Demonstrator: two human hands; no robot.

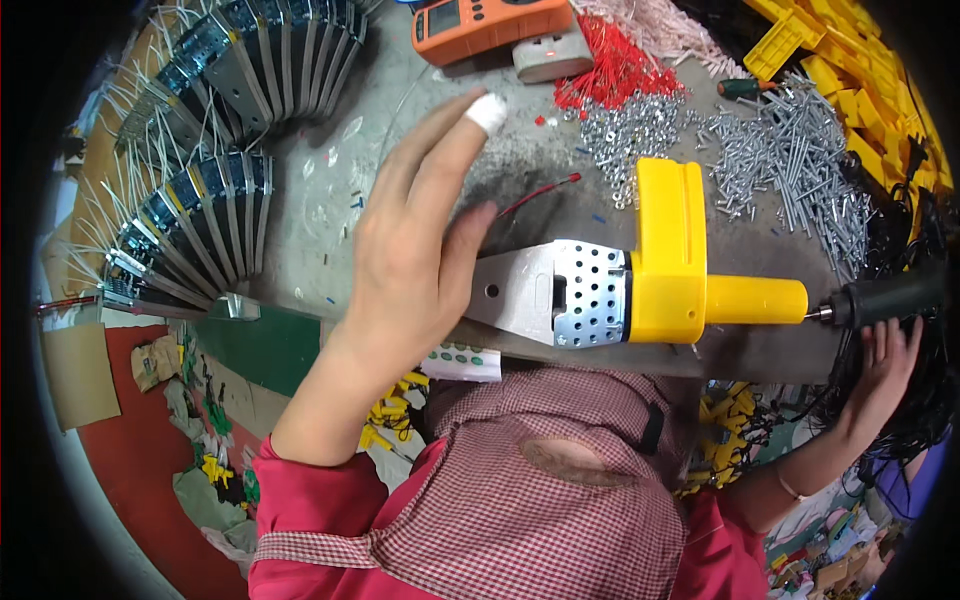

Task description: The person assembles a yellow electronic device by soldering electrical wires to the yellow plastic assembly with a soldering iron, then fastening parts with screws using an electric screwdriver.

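A yellow tool-like device (668, 255) lies on the near part of the table. Its round handle (755, 300) points right, and a perforated metal plate (592, 292) joins a tapering grey metal part (515, 290) on its left. My left hand (410, 235), white wrap on one fingertip, hovers over the left end with fingers stretched and apart. Beside its thumb lies a thin red wire (545, 192). At the right, a black electric screwdriver (890, 298) has its bit by the handle's end. My right hand (885, 365) has spread fingers against the screwdriver's near side.
Curved rows of circuit boards with white wires (190, 215) stand at the left. Across the back are an orange multimeter (490, 25), red parts (615, 65), nuts (635, 130) and screws (790, 155). Yellow housings (865, 95) and black cables (915, 400) crowd the right.
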